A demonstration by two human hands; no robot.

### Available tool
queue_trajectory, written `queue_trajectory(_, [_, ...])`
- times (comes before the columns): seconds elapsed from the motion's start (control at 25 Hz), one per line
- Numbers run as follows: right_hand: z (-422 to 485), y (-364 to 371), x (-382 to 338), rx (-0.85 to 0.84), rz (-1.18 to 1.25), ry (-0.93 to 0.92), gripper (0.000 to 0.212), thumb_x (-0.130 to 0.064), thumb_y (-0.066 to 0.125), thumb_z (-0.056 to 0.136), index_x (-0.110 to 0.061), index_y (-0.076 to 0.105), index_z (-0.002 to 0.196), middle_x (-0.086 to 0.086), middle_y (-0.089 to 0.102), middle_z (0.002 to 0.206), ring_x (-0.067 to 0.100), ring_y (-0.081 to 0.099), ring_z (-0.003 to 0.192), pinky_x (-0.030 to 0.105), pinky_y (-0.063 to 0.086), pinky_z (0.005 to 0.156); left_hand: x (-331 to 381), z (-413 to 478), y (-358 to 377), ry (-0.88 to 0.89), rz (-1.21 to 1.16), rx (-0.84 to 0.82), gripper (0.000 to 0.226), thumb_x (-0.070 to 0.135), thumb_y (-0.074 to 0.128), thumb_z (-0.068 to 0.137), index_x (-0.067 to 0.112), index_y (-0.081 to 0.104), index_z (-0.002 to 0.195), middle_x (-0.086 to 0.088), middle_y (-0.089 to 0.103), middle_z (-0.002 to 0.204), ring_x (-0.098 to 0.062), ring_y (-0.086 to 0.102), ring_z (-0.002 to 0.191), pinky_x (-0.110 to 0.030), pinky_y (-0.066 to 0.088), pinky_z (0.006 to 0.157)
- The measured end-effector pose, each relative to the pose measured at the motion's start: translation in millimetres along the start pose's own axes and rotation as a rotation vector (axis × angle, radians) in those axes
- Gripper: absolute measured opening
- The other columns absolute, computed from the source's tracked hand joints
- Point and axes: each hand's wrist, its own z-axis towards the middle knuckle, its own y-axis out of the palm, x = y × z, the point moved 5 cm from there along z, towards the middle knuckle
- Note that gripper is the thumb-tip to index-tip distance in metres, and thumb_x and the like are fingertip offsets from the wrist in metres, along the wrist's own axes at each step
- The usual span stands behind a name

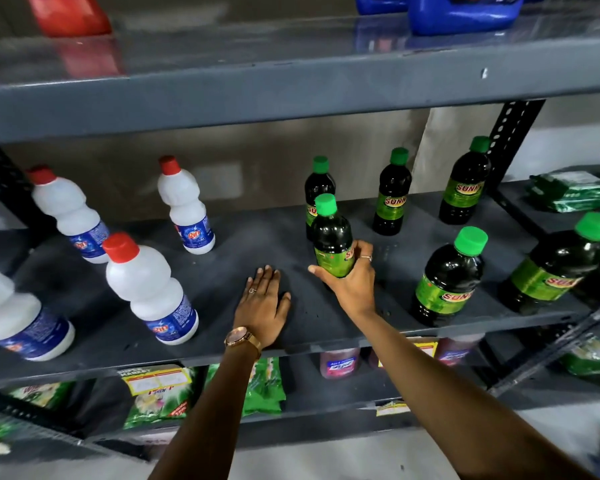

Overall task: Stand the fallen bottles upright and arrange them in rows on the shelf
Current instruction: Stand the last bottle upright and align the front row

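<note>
My right hand (352,280) grips the lower body of a dark bottle with a green cap (330,233), held upright on the grey shelf (222,341). Behind it stand three more dark green-capped bottles (392,194) along the back. Two others (447,282) stand near the front right. My left hand (262,306) lies flat and open on the bare shelf, holding nothing. Several white bottles with red caps (184,206) stand on the left half, one at the back middle (66,213), one in front (146,292), one at the far left edge (14,313).
An upper shelf (291,84) overhangs closely, carrying blue jugs (465,12) and a red container (70,12). Green packets (264,386) and pink bottles (338,363) fill the shelf below. A perforated upright post (510,133) stands at the right, with green packs (568,192) beyond.
</note>
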Motion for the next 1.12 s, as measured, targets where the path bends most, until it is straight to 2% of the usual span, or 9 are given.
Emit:
queue_trajectory(0.12, [-4.6, 3.7, 7.4, 0.014, 0.054, 0.040, 0.082, -0.025, 0.093, 0.056, -0.021, 0.036, 0.115, -0.008, 0.060, 0.102, 0.003, 0.061, 0.089, -0.001, 0.040, 0.075, -0.2, -0.7, 0.0, 0.000, 0.008, -0.013, 0.057, 0.037, 0.032, 0.097, 0.011, 0.018, 0.145, -0.010, 0.015, 0.158, -0.021, 0.007, 0.147, -0.035, 0.000, 0.120])
queue_trajectory(0.24, [-13.9, 1.6, 19.0, -0.052, 0.055, 0.070, 0.092, -0.011, 0.082, 0.066, -0.016, 0.030, 0.142, -0.003, 0.061, 0.119, 0.007, 0.060, 0.106, 0.006, 0.042, 0.087, -0.1, -0.9, 0.0, -0.008, 0.016, -0.020, 0.057, 0.038, 0.030, 0.097, 0.012, 0.017, 0.146, -0.009, 0.013, 0.159, -0.020, 0.005, 0.147, -0.034, -0.001, 0.120])
queue_trajectory(0.32, [-13.9, 1.3, 15.7, -0.056, 0.013, 0.046, 0.096, -0.012, 0.084, 0.065, -0.012, 0.033, 0.146, 0.001, 0.059, 0.130, 0.011, 0.055, 0.119, 0.021, 0.044, 0.100, 0.1, -0.8, -0.3, -0.007, 0.018, -0.019, 0.057, 0.038, 0.030, 0.097, 0.012, 0.017, 0.146, -0.009, 0.014, 0.159, -0.020, 0.006, 0.147, -0.034, 0.000, 0.120])
queue_trajectory(0.44, [-3.8, 5.4, 4.3, 0.022, -0.115, 0.035, 0.095, -0.029, 0.094, 0.053, -0.003, 0.047, 0.132, 0.013, 0.054, 0.129, 0.028, 0.048, 0.125, 0.043, 0.038, 0.107, 0.7, -0.6, -1.2, -0.005, 0.026, -0.011, 0.056, 0.037, 0.032, 0.097, 0.012, 0.019, 0.145, -0.010, 0.016, 0.158, -0.021, 0.008, 0.147, -0.035, 0.001, 0.120])
queue_trajectory(0.52, [-3.0, 9.7, 4.1, -0.020, -0.149, 0.040, 0.090, -0.030, 0.093, 0.053, -0.004, 0.049, 0.127, 0.014, 0.049, 0.127, 0.029, 0.045, 0.124, 0.042, 0.038, 0.106, 1.4, -0.8, -0.8, -0.010, 0.026, -0.013, 0.056, 0.037, 0.032, 0.096, 0.012, 0.019, 0.145, -0.010, 0.016, 0.158, -0.021, 0.009, 0.147, -0.035, 0.001, 0.120])
queue_trajectory(0.6, [-6.9, 11.0, 9.3, -0.079, -0.099, 0.046, 0.084, -0.022, 0.090, 0.058, -0.008, 0.050, 0.129, 0.010, 0.055, 0.126, 0.024, 0.052, 0.121, 0.034, 0.043, 0.101, 0.9, -1.2, -0.4, -0.010, 0.029, -0.007, 0.056, 0.038, 0.032, 0.096, 0.012, 0.020, 0.145, -0.010, 0.017, 0.158, -0.021, 0.009, 0.147, -0.034, 0.000, 0.119])
queue_trajectory(0.72, [-6.6, 5.9, 12.0, -0.031, -0.063, 0.071, 0.080, -0.021, 0.092, 0.058, -0.008, 0.053, 0.126, 0.009, 0.063, 0.121, 0.023, 0.060, 0.113, 0.034, 0.049, 0.096, -0.1, -0.2, 0.5, -0.011, 0.029, -0.001, 0.056, 0.038, 0.032, 0.096, 0.012, 0.021, 0.145, -0.010, 0.018, 0.158, -0.021, 0.010, 0.147, -0.034, 0.001, 0.119])
queue_trajectory(0.92, [-1.3, 7.9, 9.3, -0.032, -0.126, 0.045, 0.078, -0.023, 0.093, 0.054, -0.006, 0.055, 0.120, 0.010, 0.058, 0.118, 0.020, 0.057, 0.108, 0.025, 0.044, 0.091, 0.2, -0.6, -0.3, -0.017, 0.024, -0.020, 0.057, 0.038, 0.032, 0.096, 0.012, 0.020, 0.145, -0.010, 0.017, 0.158, -0.022, 0.009, 0.147, -0.034, 0.001, 0.119])
queue_trajectory(1.12, [-3.6, -4.6, 15.7, -0.213, -0.104, 0.075, 0.064, -0.022, 0.091, 0.054, -0.015, 0.062, 0.110, 0.004, 0.070, 0.107, 0.019, 0.066, 0.100, 0.039, 0.054, 0.092, -0.2, 0.0, -0.9, -0.013, 0.020, -0.014, 0.057, 0.037, 0.033, 0.096, 0.011, 0.022, 0.145, -0.011, 0.018, 0.158, -0.023, 0.010, 0.147, -0.036, 0.003, 0.120])
